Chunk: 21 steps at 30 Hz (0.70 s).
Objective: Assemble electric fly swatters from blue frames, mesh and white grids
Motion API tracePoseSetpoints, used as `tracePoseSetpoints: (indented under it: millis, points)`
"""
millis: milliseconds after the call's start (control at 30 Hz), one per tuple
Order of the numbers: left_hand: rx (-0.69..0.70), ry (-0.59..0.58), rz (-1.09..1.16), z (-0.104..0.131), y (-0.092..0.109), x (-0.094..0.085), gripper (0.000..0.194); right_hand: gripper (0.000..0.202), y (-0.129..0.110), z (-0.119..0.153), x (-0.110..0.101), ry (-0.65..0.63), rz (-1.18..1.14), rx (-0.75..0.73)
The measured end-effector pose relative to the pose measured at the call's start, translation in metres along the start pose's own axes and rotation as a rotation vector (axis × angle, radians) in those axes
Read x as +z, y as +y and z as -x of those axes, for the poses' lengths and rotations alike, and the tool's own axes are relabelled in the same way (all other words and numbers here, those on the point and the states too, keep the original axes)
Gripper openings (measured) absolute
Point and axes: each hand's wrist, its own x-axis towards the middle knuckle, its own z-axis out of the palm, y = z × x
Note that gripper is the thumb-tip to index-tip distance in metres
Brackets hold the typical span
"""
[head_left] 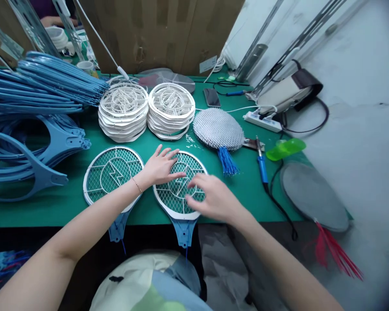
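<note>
Two round racket heads with white rims, wire mesh and lightning-bolt grilles lie side by side at the table's front edge. My left hand (162, 167) rests with spread fingers on the upper left of the right racket head (178, 210), its forearm crossing over the left racket head (99, 172). Over the right side of the same head, my right hand (214, 196) hovers with thumb and fingers curved and apart, nothing visible between them. Blue handle stubs with thin blue wires point toward me. Behind stand two stacks of white grilles (123, 116), (171, 112).
Blue frames (52, 147) are piled at the left. Silver mesh discs (218, 129) with blue wires lie right of the stacks, near a soldering iron (262, 166), green object (285, 149), power strip (262, 121) and phone (212, 97). A cardboard box (162, 34) stands behind.
</note>
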Motion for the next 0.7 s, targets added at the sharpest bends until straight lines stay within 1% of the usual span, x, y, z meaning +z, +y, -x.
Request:
tracePoseSetpoints:
  millis: [67, 100, 167, 267, 367, 433, 500, 533, 600, 700]
  points:
    - [0.008, 0.013, -0.025, 0.000, 0.004, 0.002, 0.081, 0.017, -0.011, 0.030, 0.011, -0.092, -0.006, -0.070]
    - [0.007, 0.012, -0.041, -0.001, 0.007, 0.002, 0.082, 0.014, -0.013, 0.040, 0.017, -0.121, 0.010, -0.098]
    - [-0.010, -0.023, -0.061, -0.003, 0.013, -0.001, 0.086, 0.006, -0.013, 0.051, 0.026, -0.141, 0.040, -0.135]
    - [-0.045, -0.099, -0.043, 0.002, 0.025, -0.013, 0.094, 0.005, -0.008, 0.052, 0.029, -0.155, 0.045, -0.143]
    - [-0.017, -0.165, 0.002, 0.021, 0.043, -0.028, 0.097, 0.006, -0.009, 0.050, 0.027, -0.161, 0.052, -0.128]
    - [0.010, -0.254, 0.008, 0.036, 0.055, -0.033, 0.100, 0.008, -0.013, 0.051, 0.028, -0.143, 0.087, -0.109]
    - [0.005, -0.318, -0.024, 0.048, 0.064, -0.032, 0.105, 0.010, -0.016, 0.053, 0.029, -0.124, 0.120, -0.084]
    - [-0.004, -0.323, -0.041, 0.052, 0.068, -0.030, 0.108, 0.011, -0.016, 0.053, 0.029, -0.119, 0.128, -0.076]
    - [-0.025, -0.295, -0.059, 0.054, 0.073, -0.025, 0.112, 0.013, -0.015, 0.052, 0.029, -0.123, 0.127, -0.076]
    - [-0.064, -0.283, -0.030, 0.050, 0.078, -0.019, 0.114, 0.011, -0.013, 0.043, 0.029, -0.164, 0.102, -0.064]
